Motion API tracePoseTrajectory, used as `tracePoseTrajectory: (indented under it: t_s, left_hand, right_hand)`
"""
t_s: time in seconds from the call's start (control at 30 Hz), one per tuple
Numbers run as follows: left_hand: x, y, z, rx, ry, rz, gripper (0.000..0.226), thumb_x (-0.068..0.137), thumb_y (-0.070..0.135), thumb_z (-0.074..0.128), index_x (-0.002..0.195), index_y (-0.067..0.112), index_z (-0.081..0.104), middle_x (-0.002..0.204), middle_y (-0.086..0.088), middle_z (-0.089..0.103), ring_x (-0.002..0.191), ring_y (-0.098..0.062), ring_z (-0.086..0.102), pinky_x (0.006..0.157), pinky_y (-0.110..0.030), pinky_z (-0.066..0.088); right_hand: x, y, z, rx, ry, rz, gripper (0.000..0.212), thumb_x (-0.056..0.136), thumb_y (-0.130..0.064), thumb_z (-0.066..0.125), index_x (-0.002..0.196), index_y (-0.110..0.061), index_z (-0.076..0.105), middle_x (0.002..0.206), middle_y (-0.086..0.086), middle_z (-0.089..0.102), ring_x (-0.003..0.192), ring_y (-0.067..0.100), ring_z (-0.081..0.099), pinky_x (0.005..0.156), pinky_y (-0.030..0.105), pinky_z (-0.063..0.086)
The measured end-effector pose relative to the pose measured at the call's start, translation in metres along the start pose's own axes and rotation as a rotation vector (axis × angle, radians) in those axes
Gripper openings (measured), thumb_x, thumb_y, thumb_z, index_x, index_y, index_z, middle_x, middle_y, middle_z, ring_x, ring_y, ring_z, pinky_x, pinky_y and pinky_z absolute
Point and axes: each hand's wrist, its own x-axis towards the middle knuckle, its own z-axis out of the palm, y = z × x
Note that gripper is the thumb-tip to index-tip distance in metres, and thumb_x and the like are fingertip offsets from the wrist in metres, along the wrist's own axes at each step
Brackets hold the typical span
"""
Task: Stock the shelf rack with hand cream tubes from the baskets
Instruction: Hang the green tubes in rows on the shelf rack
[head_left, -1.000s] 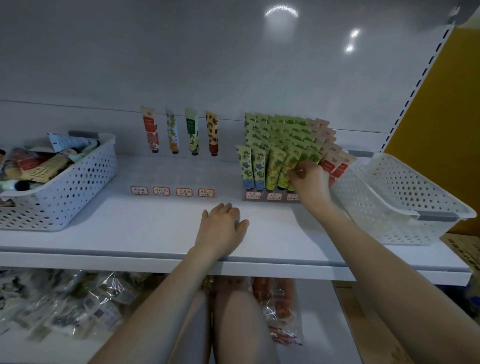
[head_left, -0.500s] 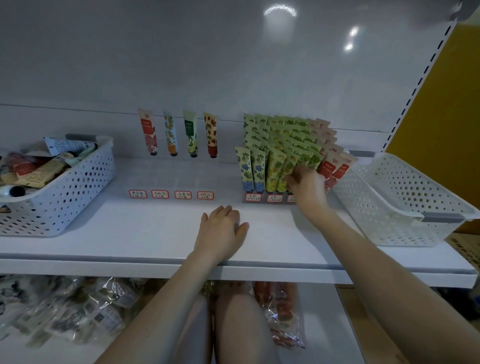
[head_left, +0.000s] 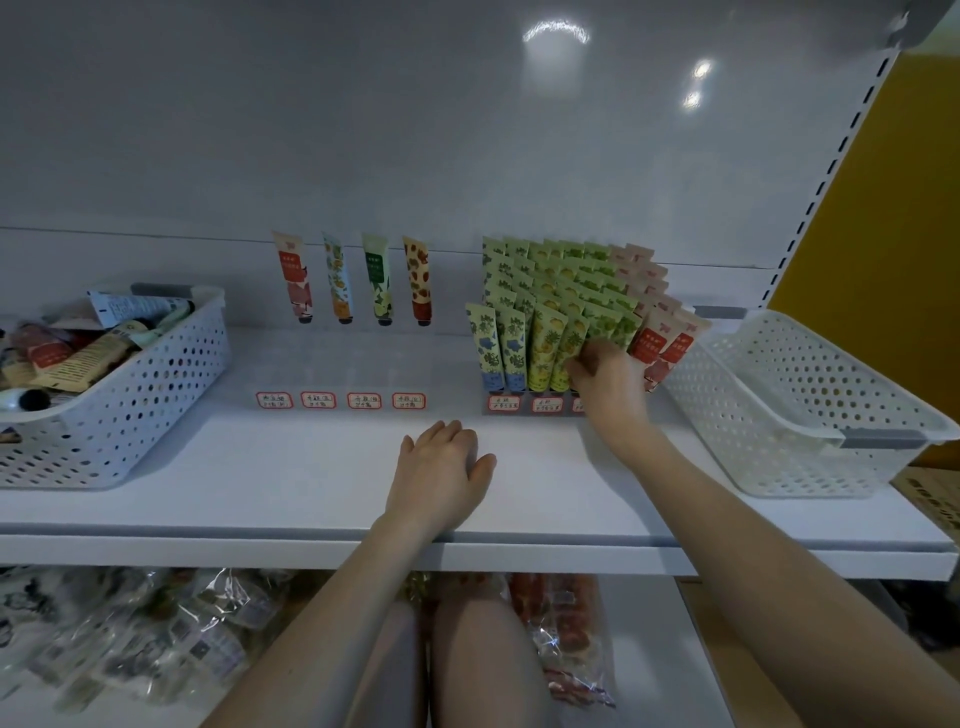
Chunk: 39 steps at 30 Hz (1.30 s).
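**On the white shelf: right hand in the front tube row**

Head view: on the shelf (head_left: 311, 467), your right hand (head_left: 610, 382) sits at the front of the packed rack (head_left: 519, 414), fingers curled among the green hand cream tubes (head_left: 597, 312). The back of the hand blocks the view, so can't tell if it pinches one or just nudges. Left hand (head_left: 441, 467) lies flat on the shelf, fingers relaxed, holding nothing.

Tubes: slim, flat crimped top, cap down, glossy printed plastic. Likely light, squashy, a bit slick. Take them mid-body or near the cap, not by the crimp.

More loose tubes are heaped in the left basket (head_left: 156, 395). Right basket (head_left: 779, 415), perforated white plastic, shows none. Four single tubes (head_left: 376, 280) stand cap-down at the back, left of the rack.
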Motion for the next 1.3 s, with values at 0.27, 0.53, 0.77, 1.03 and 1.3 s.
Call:
tracePoseTrajectory:
  t_s: [0.27, 0.53, 0.77, 1.03, 1.3]
  left_hand:
    - [0.0, 0.001, -0.002, 0.011, 0.002, 0.013, 0.028, 0.095, 0.037, 0.041, 0.073, 0.018, 0.042, 0.08, 0.006, 0.041, 0.08, -0.011, 0.035, 0.084, -0.038, 0.038]
    - [0.018, 0.003, -0.03, -0.355, 0.183, -0.087, 0.035, 0.093, 0.02, 0.054, 0.124, 0.003, 0.056, 0.122, -0.013, 0.057, 0.111, -0.028, 0.054, 0.089, -0.03, 0.04]
    - [0.081, 0.014, -0.077, -0.262, 0.341, 0.057, 0.041, 0.089, 0.011, 0.06, 0.128, -0.001, 0.053, 0.113, -0.024, 0.053, 0.102, -0.034, 0.053, 0.081, -0.026, 0.033]
    - [0.098, 0.031, -0.07, -0.282, 0.27, 0.107, 0.033, 0.093, 0.009, 0.055, 0.125, 0.004, 0.057, 0.113, -0.018, 0.051, 0.106, -0.028, 0.048, 0.077, -0.016, 0.027]
    - [0.096, 0.032, -0.066, -0.293, 0.316, 0.12, 0.034, 0.091, 0.009, 0.057, 0.125, 0.004, 0.058, 0.111, -0.018, 0.049, 0.102, -0.029, 0.05, 0.083, -0.017, 0.032]
  right_hand:
    - [-0.003, -0.004, -0.008, 0.073, 0.002, 0.016, 0.015, 0.089, -0.009, 0.059, 0.094, 0.006, 0.061, 0.085, 0.02, 0.065, 0.076, 0.03, 0.061, 0.068, 0.041, 0.051]
    - [-0.01, 0.009, -0.011, 0.011, -0.013, -0.046, 0.018, 0.09, -0.013, 0.058, 0.099, 0.001, 0.066, 0.089, 0.016, 0.067, 0.08, 0.028, 0.062, 0.072, 0.04, 0.051]
    - [-0.015, 0.023, -0.016, -0.064, -0.032, -0.097, 0.016, 0.09, -0.01, 0.057, 0.093, 0.003, 0.066, 0.091, 0.015, 0.068, 0.082, 0.029, 0.061, 0.063, 0.026, 0.034]
    - [-0.018, 0.037, -0.015, -0.115, -0.041, -0.098, 0.017, 0.089, -0.009, 0.055, 0.093, 0.003, 0.067, 0.093, 0.015, 0.068, 0.085, 0.031, 0.061, 0.062, 0.027, 0.035]
    - [-0.017, 0.047, -0.014, -0.109, -0.039, -0.064, 0.017, 0.09, -0.012, 0.055, 0.093, -0.001, 0.068, 0.091, 0.013, 0.069, 0.082, 0.031, 0.06, 0.061, 0.028, 0.037]
